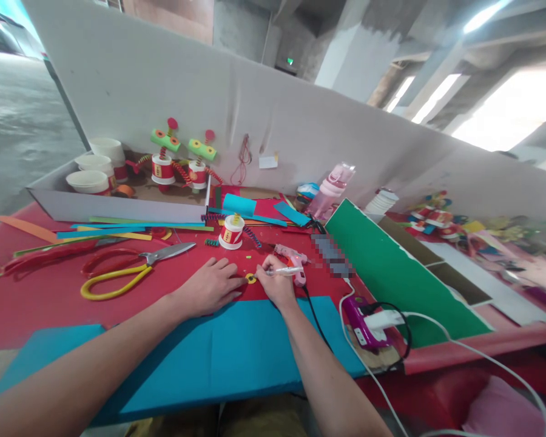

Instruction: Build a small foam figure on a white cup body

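Note:
My left hand (212,286) lies flat on the red tabletop with its fingers stretched out. Its fingertips reach the edge of a small yellow paper disc (250,278) that has a dark centre. In my right hand (276,284) is a pen (287,271), held near the disc with its tip mostly hidden by the fingers. Just beyond the hands stands an upside-down paper cup (232,233) in red and white, with coiled paper strips at its sides. A pink glue gun (295,258) lies right behind my right hand.
Scissors (139,267) and several paper strips (102,230) lie at the left. A white box (118,207) holds paper cups and two finished-looking cup figures (162,169). To the right are a purple power strip (366,325) with cables and a green board (400,285); a pink bottle (332,189) stands behind.

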Motion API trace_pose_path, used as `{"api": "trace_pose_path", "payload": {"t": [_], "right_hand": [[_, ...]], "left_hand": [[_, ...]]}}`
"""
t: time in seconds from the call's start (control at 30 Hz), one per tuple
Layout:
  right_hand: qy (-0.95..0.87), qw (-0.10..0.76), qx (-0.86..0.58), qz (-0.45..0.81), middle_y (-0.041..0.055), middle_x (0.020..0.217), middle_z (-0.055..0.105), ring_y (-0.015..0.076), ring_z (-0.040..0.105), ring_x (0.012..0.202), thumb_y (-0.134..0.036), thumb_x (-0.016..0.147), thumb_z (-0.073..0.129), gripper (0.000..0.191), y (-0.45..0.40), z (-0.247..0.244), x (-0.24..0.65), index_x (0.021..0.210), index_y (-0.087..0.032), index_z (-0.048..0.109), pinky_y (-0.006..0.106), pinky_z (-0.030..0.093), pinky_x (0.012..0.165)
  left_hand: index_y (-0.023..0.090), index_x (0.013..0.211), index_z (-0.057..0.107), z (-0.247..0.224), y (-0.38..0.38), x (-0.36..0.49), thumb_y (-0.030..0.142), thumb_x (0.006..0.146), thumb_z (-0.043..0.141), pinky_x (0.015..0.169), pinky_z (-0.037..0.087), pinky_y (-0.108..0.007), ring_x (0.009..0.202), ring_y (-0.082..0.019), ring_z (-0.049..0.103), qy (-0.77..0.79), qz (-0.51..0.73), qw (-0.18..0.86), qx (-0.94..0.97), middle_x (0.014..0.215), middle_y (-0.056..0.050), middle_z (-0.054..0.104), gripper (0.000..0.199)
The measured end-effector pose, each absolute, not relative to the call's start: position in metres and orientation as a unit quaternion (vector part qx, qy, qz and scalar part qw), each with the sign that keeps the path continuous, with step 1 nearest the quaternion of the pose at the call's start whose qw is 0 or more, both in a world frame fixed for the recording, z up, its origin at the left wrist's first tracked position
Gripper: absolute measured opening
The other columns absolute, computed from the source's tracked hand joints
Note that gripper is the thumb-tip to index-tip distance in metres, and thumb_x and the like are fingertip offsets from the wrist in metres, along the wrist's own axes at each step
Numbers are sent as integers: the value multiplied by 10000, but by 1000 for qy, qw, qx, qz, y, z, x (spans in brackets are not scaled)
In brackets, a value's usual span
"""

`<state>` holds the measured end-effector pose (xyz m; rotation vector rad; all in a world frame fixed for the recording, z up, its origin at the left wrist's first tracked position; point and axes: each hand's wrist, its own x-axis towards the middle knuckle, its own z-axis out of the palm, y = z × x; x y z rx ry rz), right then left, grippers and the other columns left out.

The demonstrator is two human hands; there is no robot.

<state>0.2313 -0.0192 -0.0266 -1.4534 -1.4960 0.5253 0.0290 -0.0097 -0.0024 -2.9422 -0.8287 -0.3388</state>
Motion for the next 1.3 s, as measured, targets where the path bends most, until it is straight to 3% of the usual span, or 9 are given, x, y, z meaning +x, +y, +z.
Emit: {"api": "trace_pose_path", "payload": {"t": [1.3], "right_hand": [[-608, 471, -602, 214, -64, 502, 395, 114, 394, 465, -265, 711, 522, 196, -20, -26, 232, 584, -235, 376, 248, 288, 463]], "left_hand": [[259, 1189, 624, -2, -10, 29, 344, 962, 449, 760, 354, -350, 894, -211, 492, -267, -117, 32, -956, 947, -63, 578, 299]]}}
